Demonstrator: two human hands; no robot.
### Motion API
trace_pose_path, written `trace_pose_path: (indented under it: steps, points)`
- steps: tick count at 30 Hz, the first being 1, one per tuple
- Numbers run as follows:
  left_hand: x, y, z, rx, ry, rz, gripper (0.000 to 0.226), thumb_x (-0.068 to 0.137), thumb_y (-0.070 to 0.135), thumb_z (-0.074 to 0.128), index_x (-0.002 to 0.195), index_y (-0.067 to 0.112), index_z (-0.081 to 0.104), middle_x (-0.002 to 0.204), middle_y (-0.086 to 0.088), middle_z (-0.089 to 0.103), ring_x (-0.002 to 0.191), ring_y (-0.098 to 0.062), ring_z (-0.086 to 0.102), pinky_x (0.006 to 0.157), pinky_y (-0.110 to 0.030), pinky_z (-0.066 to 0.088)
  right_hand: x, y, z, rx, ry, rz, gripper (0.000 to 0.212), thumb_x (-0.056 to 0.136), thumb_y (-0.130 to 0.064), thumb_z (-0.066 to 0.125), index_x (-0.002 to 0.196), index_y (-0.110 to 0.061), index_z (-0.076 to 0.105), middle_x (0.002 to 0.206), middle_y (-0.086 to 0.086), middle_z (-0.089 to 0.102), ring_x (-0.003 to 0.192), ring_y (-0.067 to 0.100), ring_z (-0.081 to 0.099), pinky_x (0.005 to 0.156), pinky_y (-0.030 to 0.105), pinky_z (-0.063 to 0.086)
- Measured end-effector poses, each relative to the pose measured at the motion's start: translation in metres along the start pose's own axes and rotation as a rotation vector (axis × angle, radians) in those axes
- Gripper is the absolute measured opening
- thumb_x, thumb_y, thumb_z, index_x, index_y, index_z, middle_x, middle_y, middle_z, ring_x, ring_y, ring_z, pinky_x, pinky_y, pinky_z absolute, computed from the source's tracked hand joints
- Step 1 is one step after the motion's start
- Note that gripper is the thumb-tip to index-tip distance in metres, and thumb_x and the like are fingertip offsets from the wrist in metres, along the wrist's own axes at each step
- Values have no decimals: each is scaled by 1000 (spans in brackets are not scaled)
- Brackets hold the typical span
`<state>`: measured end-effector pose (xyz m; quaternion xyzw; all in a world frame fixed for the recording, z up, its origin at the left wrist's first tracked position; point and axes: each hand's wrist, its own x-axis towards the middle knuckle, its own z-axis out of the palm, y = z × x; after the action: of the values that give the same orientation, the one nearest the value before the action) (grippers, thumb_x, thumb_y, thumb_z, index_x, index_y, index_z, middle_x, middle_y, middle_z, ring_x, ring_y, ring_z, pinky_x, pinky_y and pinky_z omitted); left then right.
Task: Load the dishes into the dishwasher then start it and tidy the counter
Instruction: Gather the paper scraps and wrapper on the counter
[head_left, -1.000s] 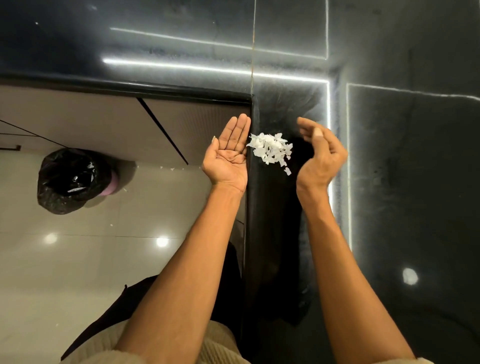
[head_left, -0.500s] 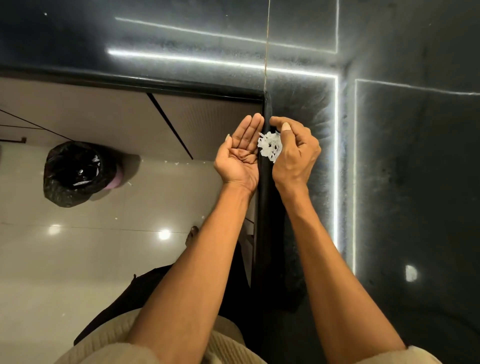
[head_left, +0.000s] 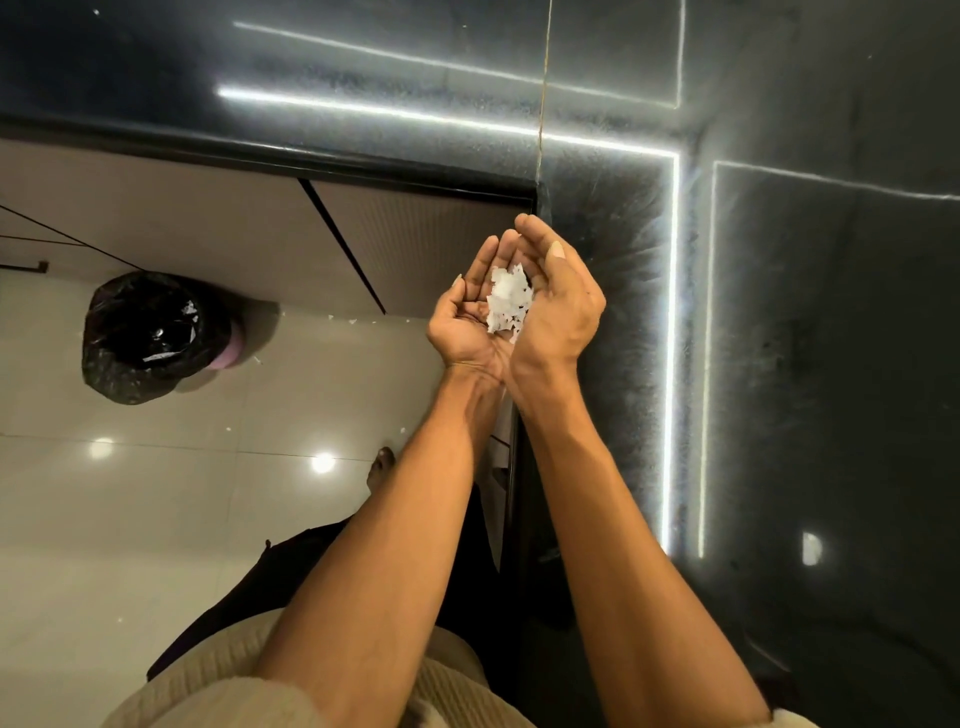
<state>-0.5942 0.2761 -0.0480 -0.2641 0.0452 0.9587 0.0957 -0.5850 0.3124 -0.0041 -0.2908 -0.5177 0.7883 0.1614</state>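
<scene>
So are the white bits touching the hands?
Touching. The head view shows the white paper scraps lying in the cupped left hand, with the right hand pressed against them from the side.

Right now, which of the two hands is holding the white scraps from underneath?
The left hand, palm up below the white scraps. The right hand stands on edge beside them, fingers curved, walling them in rather than carrying them.
</scene>
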Motion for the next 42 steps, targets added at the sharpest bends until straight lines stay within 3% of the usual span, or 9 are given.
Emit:
trace_pose_path:
  steps: [6,11,15,18,20,23,27,34,42]
  points:
    - [7,-1,-6,-59,-6,-13,51,99,20,17,118,-5,58,115,-23,67,131,-33,47,102,-47,43,13,-12,-32,-86,16,-167,36,95,-9,45,115,9,69,114,20,73,112,38,66,100,44,52]
    - [8,0,-9,-74,-7,-29,50,99,20,19,117,-5,59,114,-23,68,128,-32,50,115,-49,33,25,-7,-54,-431,109,-315,31,98,-6,48,117,-2,73,115,9,73,113,25,66,100,46,53]
    - [8,1,-5,-104,-4,-35,50,99,20,17,115,-5,58,109,-23,69,122,-34,56,100,-47,44,15,5,-40,-621,-12,-371,30,97,-10,52,116,-6,74,117,4,72,117,18,62,102,36,50]
    - [7,3,-3,-169,-3,-58,50,100,19,18,114,-6,59,109,-25,68,114,-38,60,92,-48,48,13,5,-33,-522,-132,-297,30,96,-5,51,118,-1,72,118,10,72,118,23,64,103,33,49]
    - [8,4,-5,-232,22,-64,49,100,17,18,113,-7,59,108,-26,69,125,-37,53,92,-48,47,17,0,-34,-393,-118,-218,32,94,-1,51,120,3,69,118,14,72,116,28,66,104,40,51]
    - [10,6,-10,-279,48,-77,49,98,16,19,111,-6,61,108,-25,70,139,-34,41,107,-45,38,21,-6,-47,-538,39,-285,38,90,1,52,125,-1,68,125,9,70,119,19,64,106,41,50]
    - [12,5,-15,-313,63,-90,48,98,16,20,110,-6,61,108,-25,69,141,-33,39,107,-45,37,17,2,-46,-800,-58,-437,41,86,3,54,122,-3,70,133,3,64,128,16,55,111,40,44]
    - [11,11,-14,-415,74,-166,49,95,16,23,117,-8,60,119,-26,65,137,-32,44,110,-46,36,12,2,-37,-688,-142,-341,47,84,8,50,128,-1,66,135,6,63,131,15,55,112,45,44]
    - [10,42,-20,-472,83,-152,55,103,24,17,120,-6,59,119,-26,65,138,-32,43,112,-45,35,-6,13,-10,-739,-161,-314,50,86,7,50,132,-6,64,139,2,61,133,10,52,112,39,44]
